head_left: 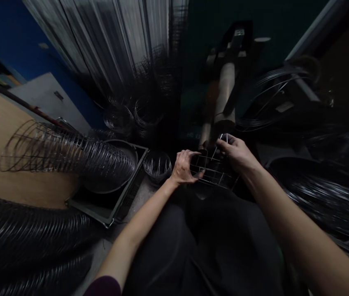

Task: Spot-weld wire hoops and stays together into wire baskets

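My left hand is curled around the left side of a small wire frame, its thumb low and its fingers along the top. The frame is a grid of thin shiny rods, held just above my dark-clothed lap. At the frame's upper right, my right hand pinches a thin bent metal wire between thumb and fingers. The far right part of the frame is lost in shadow. Directly beyond both hands are the thick cylindrical arms of a machine, the lower one close to my left fingertips.
A long stack of wire rings leans out of a grey-green crate on the left. Between crate and hand stands a round wire basket with upright rods. More wire rings lie lower left, and coiled wire at right.
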The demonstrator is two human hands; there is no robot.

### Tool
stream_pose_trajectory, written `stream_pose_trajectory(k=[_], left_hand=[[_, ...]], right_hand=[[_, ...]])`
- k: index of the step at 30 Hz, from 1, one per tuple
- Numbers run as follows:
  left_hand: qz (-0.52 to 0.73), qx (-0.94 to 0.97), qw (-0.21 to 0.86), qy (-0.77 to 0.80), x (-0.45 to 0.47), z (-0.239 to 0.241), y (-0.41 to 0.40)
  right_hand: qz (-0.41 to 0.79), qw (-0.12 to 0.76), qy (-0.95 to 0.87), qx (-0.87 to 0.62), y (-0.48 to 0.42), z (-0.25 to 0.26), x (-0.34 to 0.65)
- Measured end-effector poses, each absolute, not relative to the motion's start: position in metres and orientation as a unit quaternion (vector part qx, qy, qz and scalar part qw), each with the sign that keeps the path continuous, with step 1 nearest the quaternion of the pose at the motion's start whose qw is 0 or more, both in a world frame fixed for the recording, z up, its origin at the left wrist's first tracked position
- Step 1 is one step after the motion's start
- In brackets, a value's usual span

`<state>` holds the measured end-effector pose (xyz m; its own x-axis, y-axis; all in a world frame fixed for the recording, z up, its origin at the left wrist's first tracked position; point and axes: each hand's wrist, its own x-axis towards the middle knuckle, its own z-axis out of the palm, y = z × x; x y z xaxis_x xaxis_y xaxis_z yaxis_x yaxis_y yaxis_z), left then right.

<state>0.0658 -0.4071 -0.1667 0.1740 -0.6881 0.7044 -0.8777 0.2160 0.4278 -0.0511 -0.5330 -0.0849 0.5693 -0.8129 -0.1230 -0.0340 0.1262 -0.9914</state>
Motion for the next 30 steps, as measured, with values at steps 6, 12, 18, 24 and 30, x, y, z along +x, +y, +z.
stream_pose_trajectory(k=[6,12,18,24,30], left_hand=[[0.074,0.629,0.449,-0.63,0.073,-0.161,-0.415],[0.077,0.612,0.453,-0.644,0.08,-0.16,-0.421],[0.075,0.611,0.458,-0.642,0.085,-0.162,-0.426],[0.069,0.613,0.45,-0.645,0.089,-0.159,-0.429],[0.041,0.628,0.424,-0.651,0.09,-0.151,-0.427]], right_hand=[[-0.301,0.636,0.361,-0.612,-0.541,-0.085,-0.043],[-0.303,0.619,0.382,-0.616,-0.548,-0.085,-0.04],[-0.288,0.617,0.402,-0.613,-0.552,-0.089,-0.035],[-0.307,0.618,0.401,-0.603,-0.555,-0.088,-0.032],[-0.298,0.631,0.389,-0.601,-0.556,-0.1,-0.03]])
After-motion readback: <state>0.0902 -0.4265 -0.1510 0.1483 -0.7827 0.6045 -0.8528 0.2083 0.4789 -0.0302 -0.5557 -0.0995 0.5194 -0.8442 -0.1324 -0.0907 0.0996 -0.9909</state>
